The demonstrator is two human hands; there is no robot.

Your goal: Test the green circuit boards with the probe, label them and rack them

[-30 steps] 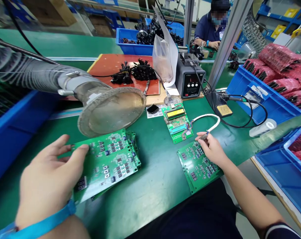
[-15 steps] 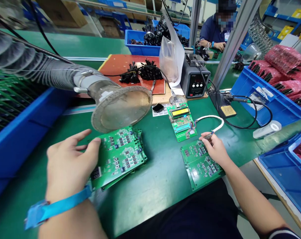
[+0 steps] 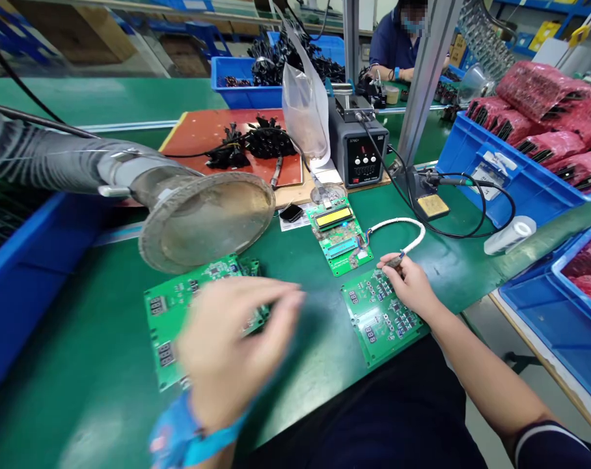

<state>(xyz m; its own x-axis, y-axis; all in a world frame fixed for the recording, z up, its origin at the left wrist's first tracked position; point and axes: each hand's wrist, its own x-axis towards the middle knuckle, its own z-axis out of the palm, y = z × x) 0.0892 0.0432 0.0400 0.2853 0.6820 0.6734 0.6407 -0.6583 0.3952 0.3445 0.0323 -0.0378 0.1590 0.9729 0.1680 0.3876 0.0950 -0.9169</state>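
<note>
My right hand (image 3: 413, 290) pinches the connector (image 3: 394, 261) at the end of a white-sleeved cable (image 3: 399, 220), at the top edge of a green circuit board (image 3: 366, 306). That board lies flat before me, with another beneath it. The cable runs to a green test board (image 3: 347, 262) with a lit yellow display (image 3: 333, 217). Over a stack of green circuit boards (image 3: 155, 332) on the left is my left hand (image 3: 234, 342), smeared by motion, with a blue wrist strap (image 3: 217, 445). Whether its fingers hold anything cannot be made out.
A fume hose's round hood (image 3: 207, 221) overhangs the left stack. Behind stand a soldering station (image 3: 358, 153) and an iron in its holder (image 3: 425, 189). Blue bins (image 3: 510, 169) flank the bench, one with pink-wrapped boards (image 3: 544, 98). A co-worker (image 3: 393, 42) sits beyond.
My left hand has moved right from the left edge of the board stack, uncovering the boards' digit displays. My right hand stays at the board with the connector. The view has shifted slightly.
</note>
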